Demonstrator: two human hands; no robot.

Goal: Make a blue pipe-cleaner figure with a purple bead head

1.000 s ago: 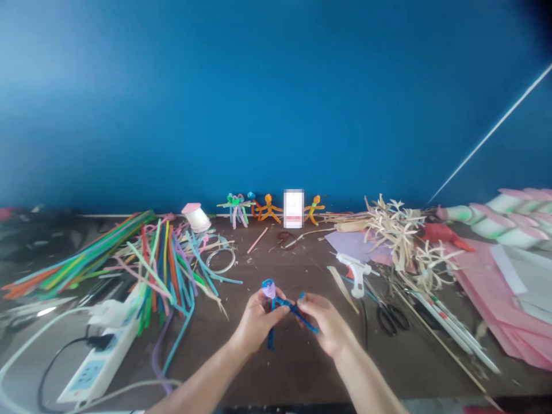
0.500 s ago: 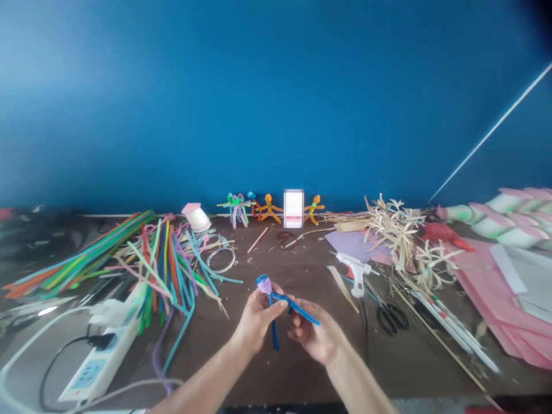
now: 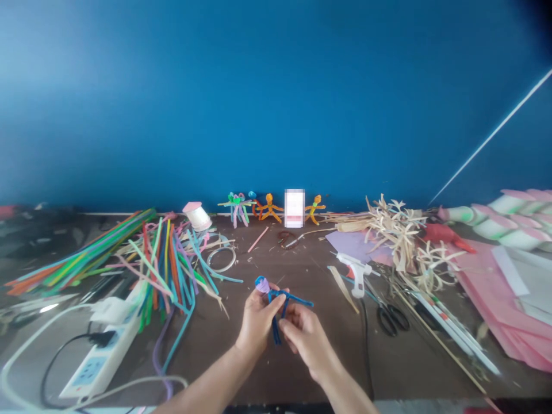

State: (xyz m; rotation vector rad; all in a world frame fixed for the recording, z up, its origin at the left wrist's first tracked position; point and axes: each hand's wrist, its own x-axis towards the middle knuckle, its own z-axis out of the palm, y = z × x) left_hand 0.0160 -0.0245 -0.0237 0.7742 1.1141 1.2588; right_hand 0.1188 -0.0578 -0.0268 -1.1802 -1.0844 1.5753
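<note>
Between my hands is a small blue pipe-cleaner figure [image 3: 297, 299] with a round lilac and blue head [image 3: 261, 284]. My left hand [image 3: 257, 322] pinches it just below the head, thumb on top. One blue strand sticks out to the right, and others hang down between the hands. My right hand [image 3: 305, 336] is closed at a lower blue strand, its thumb and fingers together; the fingertips partly hide the strand.
Coloured pipe cleaners [image 3: 172, 264] and a power strip [image 3: 88, 371] lie at the left. Small figures [image 3: 269, 208] stand by the wall. A glue gun [image 3: 357, 273], black-handled scissors [image 3: 392, 319] and pink sheets [image 3: 487, 299] are at the right.
My right hand has moved slightly left and down, from the right-pointing strand to a lower one. The left hand still holds the figure near its head.
</note>
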